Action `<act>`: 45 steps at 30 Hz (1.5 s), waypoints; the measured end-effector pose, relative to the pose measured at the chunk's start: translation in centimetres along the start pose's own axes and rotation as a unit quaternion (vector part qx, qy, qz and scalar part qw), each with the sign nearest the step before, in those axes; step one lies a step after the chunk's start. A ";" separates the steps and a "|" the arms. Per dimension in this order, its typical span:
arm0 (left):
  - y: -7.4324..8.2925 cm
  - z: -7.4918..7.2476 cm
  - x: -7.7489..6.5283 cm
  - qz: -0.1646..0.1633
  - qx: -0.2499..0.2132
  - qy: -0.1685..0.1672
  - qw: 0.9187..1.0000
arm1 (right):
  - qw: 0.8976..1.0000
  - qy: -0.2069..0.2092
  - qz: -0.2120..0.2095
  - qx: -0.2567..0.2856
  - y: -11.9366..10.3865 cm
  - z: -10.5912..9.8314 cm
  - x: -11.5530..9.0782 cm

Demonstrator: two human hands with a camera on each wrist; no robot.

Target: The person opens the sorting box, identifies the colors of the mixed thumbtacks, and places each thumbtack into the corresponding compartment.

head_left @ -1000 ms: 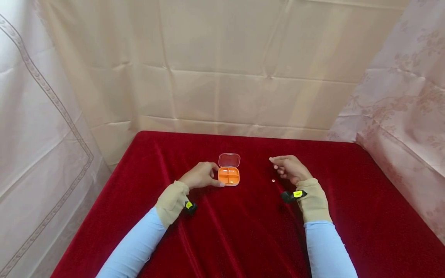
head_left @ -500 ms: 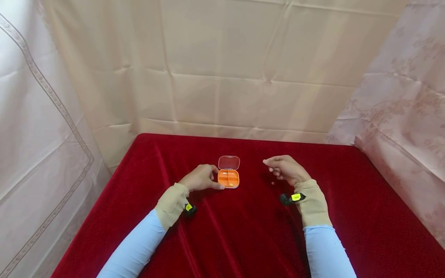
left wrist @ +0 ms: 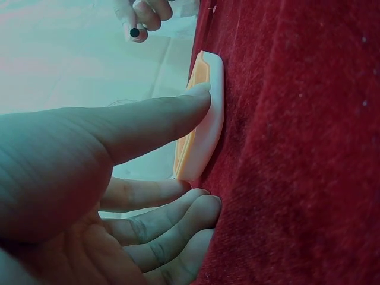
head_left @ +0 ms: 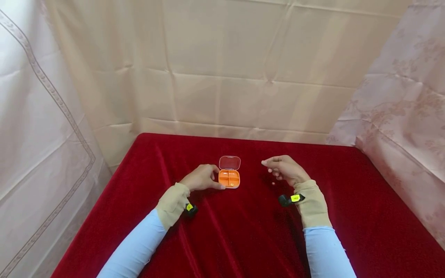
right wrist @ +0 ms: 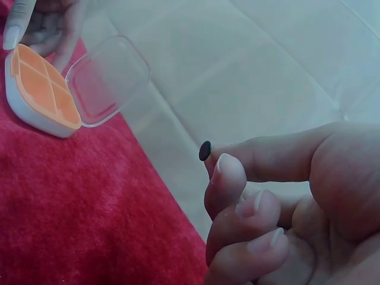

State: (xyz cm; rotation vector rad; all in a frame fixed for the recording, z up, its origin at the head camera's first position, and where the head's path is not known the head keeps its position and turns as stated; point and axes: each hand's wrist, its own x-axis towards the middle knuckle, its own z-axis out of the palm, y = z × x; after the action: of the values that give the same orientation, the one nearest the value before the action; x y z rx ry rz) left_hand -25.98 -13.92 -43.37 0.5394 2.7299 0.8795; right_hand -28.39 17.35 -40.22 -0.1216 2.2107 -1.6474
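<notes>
An orange-and-white pill box [head_left: 229, 178] stands on the red cloth, its clear lid [head_left: 230, 163] swung up at the back. Inside are several compartments. The near right one holds a tiny shiny piece [head_left: 232, 184]. My left hand [head_left: 201, 177] holds the box from its left side, thumb at the near edge and index finger at the far edge. To the right of the box, my right hand [head_left: 286, 168] is raised over the cloth. Between its thumb and index finger it pinches a small black disc [right wrist: 205, 151], its kind unclear. Its other fingers are curled.
A tiny pale piece [head_left: 273, 183] lies on the red cloth [head_left: 250, 231] just below the right hand. Beige curtain [head_left: 222, 77] hangs behind the table, with patterned curtains at both sides. A small camera sits on each wrist.
My right hand has moved a little left, toward the pill box, with its pinch kept. The left hand and the box stay in place. The view has tilted slightly.
</notes>
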 end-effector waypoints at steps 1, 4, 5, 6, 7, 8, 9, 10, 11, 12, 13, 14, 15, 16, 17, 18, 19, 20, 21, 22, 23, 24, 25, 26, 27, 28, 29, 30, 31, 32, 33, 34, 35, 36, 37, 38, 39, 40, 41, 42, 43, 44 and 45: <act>0.0 0.0 0.0 -0.002 -0.001 0.000 1.000 | 1.000 -0.002 0.000 -0.002 0.0 0.0 0.0; -0.1 0.2 0.1 -0.004 -0.004 -0.001 1.000 | 1.000 -0.006 -0.001 -0.008 -0.1 0.2 0.0; -0.1 0.2 0.1 -0.004 -0.004 -0.001 1.000 | 1.000 -0.006 -0.002 -0.012 -0.2 0.2 0.0; -0.1 0.3 0.1 -0.004 -0.005 -0.001 1.000 | 1.000 -0.007 -0.003 -0.014 -0.2 0.3 0.0; -0.2 0.3 0.2 -0.004 -0.005 -0.001 1.000 | 1.000 -0.007 -0.003 -0.016 -0.2 0.3 0.0; -0.2 0.3 0.2 -0.003 -0.005 -0.001 1.000 | 1.000 -0.006 -0.003 -0.018 -0.3 0.4 0.0; -0.2 0.3 0.2 -0.003 -0.005 -0.001 1.000 | 1.000 -0.006 -0.003 -0.020 -0.3 0.4 0.0; -0.2 0.3 0.2 -0.004 -0.005 -0.001 1.000 | 1.000 -0.006 -0.003 -0.022 -0.3 0.4 0.0; -0.2 0.3 0.2 -0.004 -0.005 -0.001 1.000 | 1.000 -0.005 -0.003 -0.023 -0.3 0.4 0.1; -0.2 0.3 0.2 -0.005 -0.005 -0.001 1.000 | 1.000 -0.004 -0.001 -0.024 -0.3 0.4 0.1; -0.1 0.3 0.1 -0.004 -0.005 -0.001 1.000 | 1.000 -0.004 -0.001 -0.026 -0.3 0.4 0.1; -0.1 0.3 0.1 -0.004 -0.006 -0.001 1.000 | 1.000 -0.003 -0.001 -0.026 -0.2 0.4 0.1; -0.1 0.3 0.1 -0.004 -0.007 -0.001 1.000 | 1.000 -0.004 -0.002 -0.028 -0.2 0.4 0.1; -0.1 0.3 0.1 -0.003 -0.008 0.000 1.000 | 1.000 -0.004 -0.002 -0.029 -0.2 0.4 0.2; -0.1 0.3 0.1 -0.002 -0.008 0.000 1.000 | 1.000 -0.004 -0.003 -0.030 -0.1 0.5 0.2; -0.1 0.3 0.1 -0.001 -0.008 0.000 1.000 | 1.000 -0.004 -0.002 -0.029 -0.1 0.5 0.2; -0.1 0.3 0.1 0.001 -0.008 0.001 1.000 | 1.000 -0.004 -0.003 -0.029 -0.1 0.5 0.2; -0.1 0.3 0.1 0.002 -0.008 0.001 1.000 | 1.000 -0.004 -0.003 -0.028 0.0 0.6 0.2; -0.1 0.3 0.1 0.003 -0.007 0.001 1.000 | 1.000 -0.005 -0.003 -0.029 0.0 0.6 0.3; -0.1 0.3 0.1 0.003 -0.006 0.001 1.000 | 1.000 -0.005 -0.002 -0.028 0.1 0.6 0.3; -0.1 0.3 0.1 0.003 -0.005 0.000 1.000 | 1.000 -0.007 -0.002 -0.027 0.1 0.7 0.3; -0.1 0.3 0.1 0.003 -0.004 0.000 1.000 | 1.000 -0.007 -0.002 -0.026 0.1 0.7 0.3; -0.1 0.3 0.1 0.003 -0.003 -0.001 1.000 | 1.000 -0.008 -0.004 -0.027 0.1 0.7 0.2; -0.1 0.3 0.1 0.003 -0.003 -0.001 1.000 | 1.000 -0.009 -0.005 -0.028 0.1 0.8 0.2; -0.1 0.3 0.1 0.002 -0.003 -0.001 1.000 | 0.999 -0.010 -0.007 -0.029 0.1 0.8 0.2; -0.1 0.3 0.1 0.001 -0.004 -0.001 1.000 | 0.999 -0.011 -0.008 -0.030 0.1 0.9 0.2; -0.1 0.3 0.1 0.000 -0.004 0.000 1.000 | 0.999 -0.011 -0.009 -0.031 0.1 0.9 0.2; -0.1 0.3 0.1 0.000 -0.005 0.000 1.000 | 0.999 -0.010 -0.009 -0.031 0.0 1.0 0.2; -0.1 0.3 0.1 -0.001 -0.006 0.001 1.000 | 0.999 -0.011 -0.010 -0.033 -0.1 1.0 0.1; -0.1 0.3 0.1 -0.001 -0.007 0.002 1.000 | 0.999 -0.012 -0.010 -0.035 -0.1 1.1 0.2; -0.1 0.3 0.1 -0.001 -0.008 0.002 1.000 | 0.999 -0.013 -0.010 -0.037 -0.1 1.1 0.2; -0.1 0.3 0.1 -0.001 -0.009 0.002 1.000 | 0.999 -0.013 -0.010 -0.038 -0.1 1.1 0.2; -0.1 0.3 0.1 -0.001 -0.009 0.002 1.000 | 0.999 -0.013 -0.009 -0.038 -0.1 1.2 0.2; -0.1 0.3 0.1 -0.001 -0.009 0.002 1.000 | 0.999 -0.014 -0.009 -0.040 -0.1 1.2 0.3; -0.1 0.2 0.1 -0.001 -0.010 0.002 1.000 | 0.999 -0.014 -0.010 -0.043 -0.1 1.3 0.3; -0.1 0.2 0.1 -0.001 -0.011 0.002 1.000 | 0.999 -0.014 -0.010 -0.045 -0.1 1.3 0.3; -0.1 0.2 0.0 -0.001 -0.012 0.002 1.000 | 0.999 -0.014 -0.010 -0.046 -0.1 1.4 0.3; -0.1 0.2 0.0 0.000 -0.012 0.003 1.000 | 0.999 -0.014 -0.011 -0.049 -0.1 1.4 0.4; 0.0 0.2 0.0 0.000 -0.012 0.003 1.000 | 0.999 -0.016 -0.011 -0.051 -0.1 1.5 0.4; 0.0 0.2 0.0 0.000 -0.012 0.003 1.000 | 0.998 -0.017 -0.011 -0.054 0.0 1.6 0.4; 0.0 0.2 0.0 0.000 -0.013 0.002 1.000 | 0.998 -0.017 -0.009 -0.054 0.0 1.6 0.5; 0.0 0.2 0.0 0.000 -0.013 0.001 1.000 | 0.998 -0.019 -0.008 -0.055 0.0 1.7 0.5; 0.0 0.2 0.0 -0.001 -0.012 0.000 1.000 | 0.998 -0.020 -0.006 -0.055 0.0 1.8 0.5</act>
State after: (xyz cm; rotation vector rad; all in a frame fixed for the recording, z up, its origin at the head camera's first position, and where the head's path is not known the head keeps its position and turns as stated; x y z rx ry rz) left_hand -25.95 -13.85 -43.54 0.5329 2.7161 0.9121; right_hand -28.22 15.60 -40.81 -0.1955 2.2732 -1.5164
